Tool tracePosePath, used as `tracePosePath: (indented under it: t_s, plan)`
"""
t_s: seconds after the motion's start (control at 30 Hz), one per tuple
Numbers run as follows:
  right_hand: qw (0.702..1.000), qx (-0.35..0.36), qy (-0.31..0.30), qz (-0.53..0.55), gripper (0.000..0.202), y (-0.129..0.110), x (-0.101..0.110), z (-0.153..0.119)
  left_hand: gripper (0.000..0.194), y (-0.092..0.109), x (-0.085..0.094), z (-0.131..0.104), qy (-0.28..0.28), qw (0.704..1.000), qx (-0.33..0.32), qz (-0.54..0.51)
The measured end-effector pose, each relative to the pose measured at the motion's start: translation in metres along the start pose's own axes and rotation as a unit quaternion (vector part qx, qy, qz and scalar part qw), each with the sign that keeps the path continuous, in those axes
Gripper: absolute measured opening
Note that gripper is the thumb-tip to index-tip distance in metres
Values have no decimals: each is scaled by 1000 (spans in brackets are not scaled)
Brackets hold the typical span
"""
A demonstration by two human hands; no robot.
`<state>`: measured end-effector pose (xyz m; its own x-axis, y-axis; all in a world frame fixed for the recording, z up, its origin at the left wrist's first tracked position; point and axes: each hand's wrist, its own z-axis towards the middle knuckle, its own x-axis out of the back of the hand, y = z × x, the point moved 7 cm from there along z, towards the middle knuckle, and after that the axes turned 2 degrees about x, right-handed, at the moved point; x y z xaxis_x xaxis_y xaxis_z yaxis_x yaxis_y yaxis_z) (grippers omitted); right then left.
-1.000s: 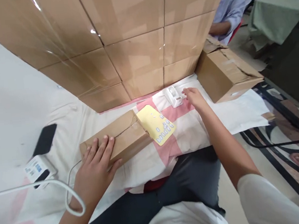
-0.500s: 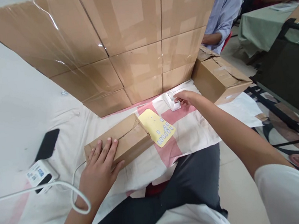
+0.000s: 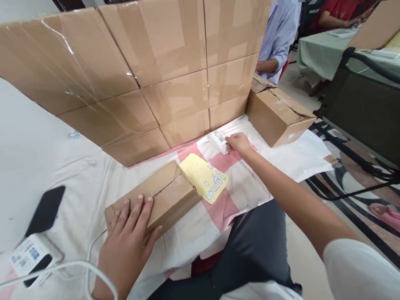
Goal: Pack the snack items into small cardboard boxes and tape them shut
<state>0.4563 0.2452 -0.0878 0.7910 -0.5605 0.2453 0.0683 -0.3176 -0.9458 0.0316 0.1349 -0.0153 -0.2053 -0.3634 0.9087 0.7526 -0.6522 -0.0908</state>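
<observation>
Left hand (image 3: pixel 128 235) flat on a small carton (image 3: pixel 164 185), right hand (image 3: pixel 238 144) at a white dispenser (image 3: pixel 218 141)

At the lower left of the frame, a black phone-like slab (image 3: pixel 45 209) lies just above a white labelled device (image 3: pixel 34 253) on the pale, pink-patched cloth (image 3: pixel 249 183). A white cable (image 3: pixel 68 264) loops over the left wrist.

Left of centre, the left hand is open, palm down, fingers slightly spread on top of the small carton and thumb along its near side; it presses rather than grasps. Behind, a wall of taped boxes (image 3: pixel 175 95) fills the upper left and upper centre.

Beside the carton's right end lies a yellow card (image 3: pixel 196 167) bearing small pale rectangles. Just above and right, in the middle of the frame, stands the white dispenser. The right hand's fingers are bent nearly closed at its right side; whether they pinch anything cannot be told.

Right of centre, a larger carton (image 3: pixel 277 114) sits by a white sheet (image 3: pixel 302 157). At the upper right are a person in a blue shirt (image 3: pixel 282 30) and another in red (image 3: pixel 335 7).
</observation>
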Motion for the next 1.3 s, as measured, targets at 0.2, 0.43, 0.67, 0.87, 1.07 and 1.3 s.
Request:
tracePosePath:
  t_s: [0.2,0.43,0.67,0.87,1.07,1.3]
  plan:
    - [994,83,10,70,39,22,7,-18,73,-1,0,1,6,1000,-8,6]
    - [994,83,19,61,37,31,7,-8,74,0,2,1,7,1000,-13,17]
    - [988,134,71,18,36,41,6,-19,75,-2,5,3,-43,999,7,-6]
    - [972,224,78,-2,39,38,3,-30,76,-4,8,6,-82,995,42,-29]
    - [918,389,-15,69,51,-31,-10,-128,68,11,35,28,-10,998,41,-40]
    - [782,557,-250,125,39,-73,-51,-282,39,49,57,39,82,912,74,-396]
